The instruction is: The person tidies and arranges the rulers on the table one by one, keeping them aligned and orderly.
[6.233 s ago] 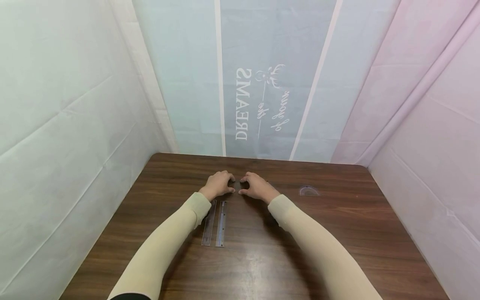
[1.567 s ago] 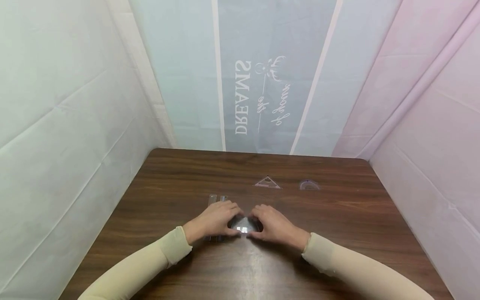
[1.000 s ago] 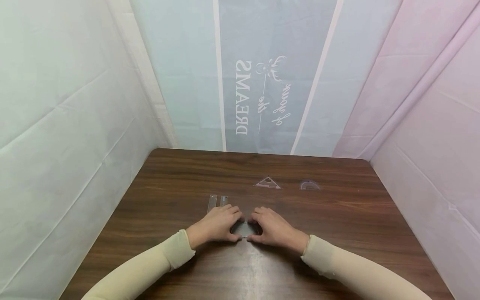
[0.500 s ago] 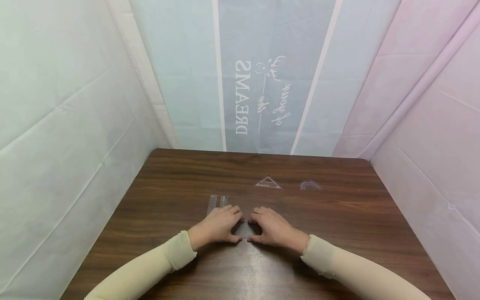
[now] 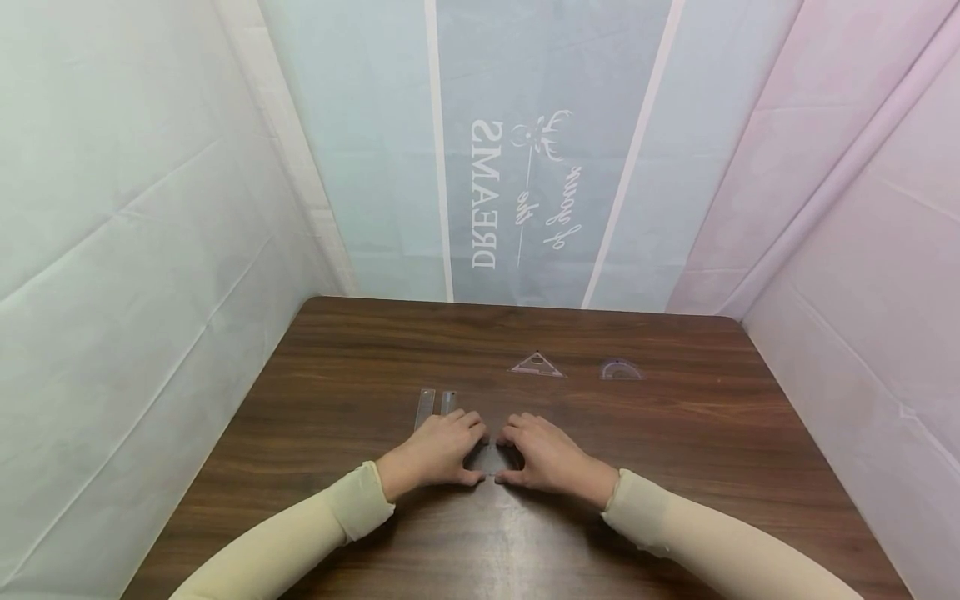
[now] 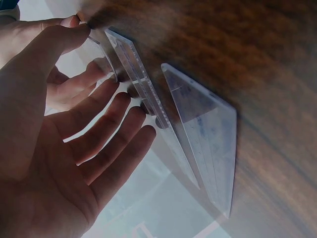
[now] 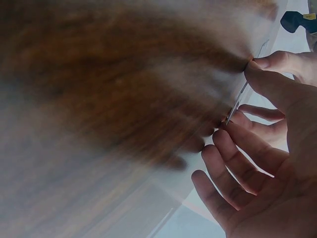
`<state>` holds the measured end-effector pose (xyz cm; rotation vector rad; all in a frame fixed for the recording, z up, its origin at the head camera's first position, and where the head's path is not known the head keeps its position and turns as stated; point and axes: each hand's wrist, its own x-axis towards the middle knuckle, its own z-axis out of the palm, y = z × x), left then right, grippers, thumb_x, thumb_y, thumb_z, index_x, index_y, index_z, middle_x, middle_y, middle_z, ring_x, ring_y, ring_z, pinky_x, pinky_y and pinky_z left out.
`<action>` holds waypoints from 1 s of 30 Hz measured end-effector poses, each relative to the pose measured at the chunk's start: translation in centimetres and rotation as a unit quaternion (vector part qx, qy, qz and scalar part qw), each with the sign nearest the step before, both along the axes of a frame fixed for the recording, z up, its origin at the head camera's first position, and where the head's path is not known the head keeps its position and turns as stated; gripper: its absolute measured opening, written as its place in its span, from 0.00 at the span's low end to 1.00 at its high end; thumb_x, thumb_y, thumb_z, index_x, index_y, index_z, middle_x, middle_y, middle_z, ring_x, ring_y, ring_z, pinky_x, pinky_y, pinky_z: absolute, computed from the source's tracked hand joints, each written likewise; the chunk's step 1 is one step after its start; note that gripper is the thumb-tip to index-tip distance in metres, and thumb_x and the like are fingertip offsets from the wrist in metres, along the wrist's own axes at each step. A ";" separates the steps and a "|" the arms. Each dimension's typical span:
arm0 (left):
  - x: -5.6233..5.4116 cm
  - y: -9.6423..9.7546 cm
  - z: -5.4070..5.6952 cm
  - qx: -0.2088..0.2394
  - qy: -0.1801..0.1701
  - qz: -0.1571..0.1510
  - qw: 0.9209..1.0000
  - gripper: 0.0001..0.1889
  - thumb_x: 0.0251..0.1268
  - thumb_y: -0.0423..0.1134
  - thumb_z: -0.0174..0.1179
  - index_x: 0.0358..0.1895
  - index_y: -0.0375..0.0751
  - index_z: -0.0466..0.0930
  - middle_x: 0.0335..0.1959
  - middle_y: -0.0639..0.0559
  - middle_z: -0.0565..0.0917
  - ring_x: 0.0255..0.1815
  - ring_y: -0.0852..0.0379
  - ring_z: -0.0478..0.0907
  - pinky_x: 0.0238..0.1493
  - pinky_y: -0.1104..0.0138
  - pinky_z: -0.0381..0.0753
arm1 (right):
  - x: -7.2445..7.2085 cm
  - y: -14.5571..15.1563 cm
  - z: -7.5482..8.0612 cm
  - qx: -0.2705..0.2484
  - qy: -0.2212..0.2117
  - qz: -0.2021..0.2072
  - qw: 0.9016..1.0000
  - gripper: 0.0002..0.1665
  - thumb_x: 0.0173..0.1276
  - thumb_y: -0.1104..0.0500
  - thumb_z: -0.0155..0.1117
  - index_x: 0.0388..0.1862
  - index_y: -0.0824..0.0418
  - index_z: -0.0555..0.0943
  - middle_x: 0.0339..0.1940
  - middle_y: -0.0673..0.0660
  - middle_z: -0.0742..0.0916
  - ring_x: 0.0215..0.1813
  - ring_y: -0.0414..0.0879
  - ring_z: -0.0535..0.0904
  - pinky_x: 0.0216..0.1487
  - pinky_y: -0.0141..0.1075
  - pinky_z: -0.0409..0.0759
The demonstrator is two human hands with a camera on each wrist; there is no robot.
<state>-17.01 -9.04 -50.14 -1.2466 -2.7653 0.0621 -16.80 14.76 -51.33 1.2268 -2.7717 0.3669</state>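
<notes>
In the head view, a clear half-round protractor (image 5: 491, 460) lies between both hands near the middle of the table. My left hand (image 5: 442, 447) holds its left side between thumb and fingertips, and my right hand (image 5: 547, 457) holds its right side the same way. Both wrist views show the thumbs and index fingers at its thin edge, with the other fingers spread loosely. Beside the left hand lie two clear rulers, a left one (image 5: 426, 403) and a right one (image 5: 449, 402); the hand hides their near parts in the head view.
Farther back on the brown wooden table (image 5: 675, 467) lie a clear triangular set square (image 5: 538, 372) and a second protractor (image 5: 621, 374) to its right. Pale cloth walls (image 5: 150, 250) surround the table on the left, right and back.
Both hands were near the back middle earlier; they moved toward me with the protractor, which now sits lower than 1.6 seconds ago. During the last second hardly anything has moved.
</notes>
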 end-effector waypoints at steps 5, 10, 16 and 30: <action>0.0 0.0 0.0 -0.001 0.009 -0.004 1.000 0.27 0.60 0.67 0.74 0.52 0.51 0.85 0.50 0.57 0.83 0.46 0.58 0.82 0.34 0.66 0.85 | 0.0 0.0 0.0 -0.009 0.006 0.004 1.000 0.27 0.59 0.40 0.85 0.47 0.55 0.87 0.42 0.47 0.83 0.46 0.44 0.79 0.53 0.41 0.82; 0.0 0.0 0.0 -0.002 0.012 -0.007 1.000 0.27 0.60 0.67 0.75 0.51 0.51 0.85 0.50 0.57 0.83 0.46 0.58 0.82 0.33 0.67 0.86 | 0.1 0.0 0.2 -0.010 0.002 0.004 1.000 0.27 0.60 0.40 0.85 0.47 0.56 0.87 0.43 0.47 0.84 0.47 0.45 0.80 0.54 0.42 0.82; 0.1 0.0 0.0 -0.001 0.014 -0.007 1.000 0.27 0.60 0.67 0.74 0.52 0.52 0.85 0.49 0.57 0.83 0.46 0.58 0.82 0.34 0.67 0.86 | 0.2 -0.1 0.5 0.000 -0.009 -0.005 1.000 0.28 0.61 0.38 0.83 0.49 0.55 0.87 0.45 0.48 0.84 0.49 0.45 0.80 0.56 0.42 0.82; 0.1 -0.1 0.1 -0.002 0.007 -0.002 1.000 0.28 0.60 0.67 0.74 0.53 0.51 0.85 0.50 0.57 0.84 0.46 0.57 0.82 0.34 0.66 0.86 | 0.3 -0.1 0.4 -0.009 -0.002 0.000 1.000 0.27 0.60 0.41 0.85 0.48 0.57 0.87 0.44 0.49 0.84 0.47 0.45 0.80 0.55 0.43 0.82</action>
